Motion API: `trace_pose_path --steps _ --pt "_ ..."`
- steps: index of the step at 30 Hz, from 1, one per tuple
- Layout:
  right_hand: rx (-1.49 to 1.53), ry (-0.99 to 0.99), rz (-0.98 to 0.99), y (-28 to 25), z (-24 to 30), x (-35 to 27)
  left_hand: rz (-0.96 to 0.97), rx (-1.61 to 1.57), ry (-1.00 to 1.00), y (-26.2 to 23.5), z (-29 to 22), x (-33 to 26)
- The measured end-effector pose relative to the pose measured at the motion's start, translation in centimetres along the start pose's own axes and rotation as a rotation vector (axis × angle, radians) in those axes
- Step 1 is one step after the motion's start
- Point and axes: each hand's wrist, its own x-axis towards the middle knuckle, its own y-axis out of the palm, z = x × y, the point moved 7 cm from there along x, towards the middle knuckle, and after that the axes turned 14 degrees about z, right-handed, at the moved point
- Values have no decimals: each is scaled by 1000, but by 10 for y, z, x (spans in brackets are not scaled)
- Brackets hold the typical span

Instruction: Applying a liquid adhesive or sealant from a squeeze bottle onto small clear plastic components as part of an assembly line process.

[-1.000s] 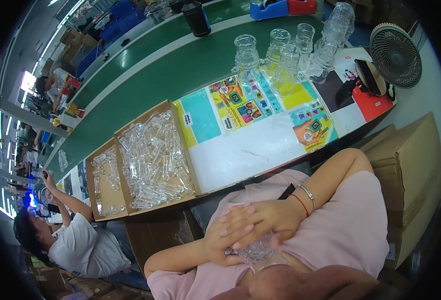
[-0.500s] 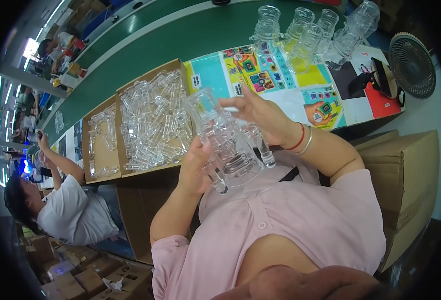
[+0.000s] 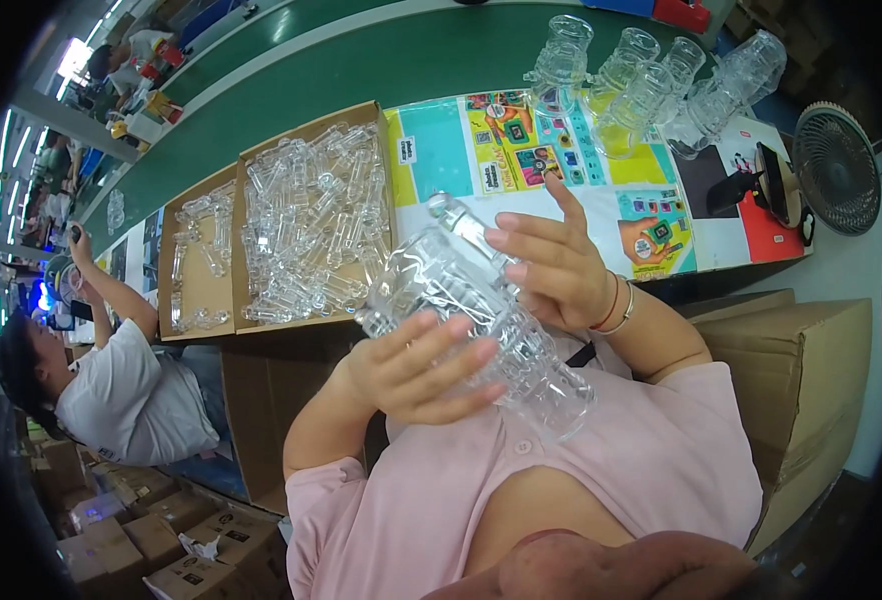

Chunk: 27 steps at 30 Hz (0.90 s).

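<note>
A clear, ribbed vessel (image 3: 506, 325) with tubes on its sides is held tilted in front of my chest, its flared mouth low and to the right. My left hand (image 3: 426, 370) wraps over its near left side, fingers lying across the body. On the far right side, my right hand (image 3: 556, 260) grips it beside a thick side tube (image 3: 466, 228), with the forefinger raised off it. The right thumb is hidden. Left of the vessel, a cardboard tray (image 3: 389, 165) carries many small clear tubular pieces (image 3: 311, 230).
Several similar clear vessels (image 3: 621, 90) stand on printed card sheets (image 3: 431, 170) at the back right. Past them are a phone on a stand (image 3: 776, 180) and a fan (image 3: 837, 168). Cardboard boxes (image 3: 791, 370) are at my right. A co-worker (image 3: 131, 400) sits at the left.
The vessel has been turned over, its flared mouth swinging from the top to the lower right. My left hand has moved from its side to across its body; my right hand has shifted slightly nearer.
</note>
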Motion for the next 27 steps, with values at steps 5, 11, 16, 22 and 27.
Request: trace_pose_path --steps 5,11,16,22,27 --pt "696 358 -25 38 -36 -8 -298 -1022 -688 37 68 -21" --pt "1060 612 -162 72 -47 -29 -502 -1816 -1010 85 83 -43" --pt "980 744 -155 81 -69 -35 -608 -1383 -933 70 99 -51" --pt "1145 934 -392 69 -147 -5 -41 -265 -135 -30 68 29" --pt "1162 968 -503 99 -268 27 -183 13 -18 -77 71 32"
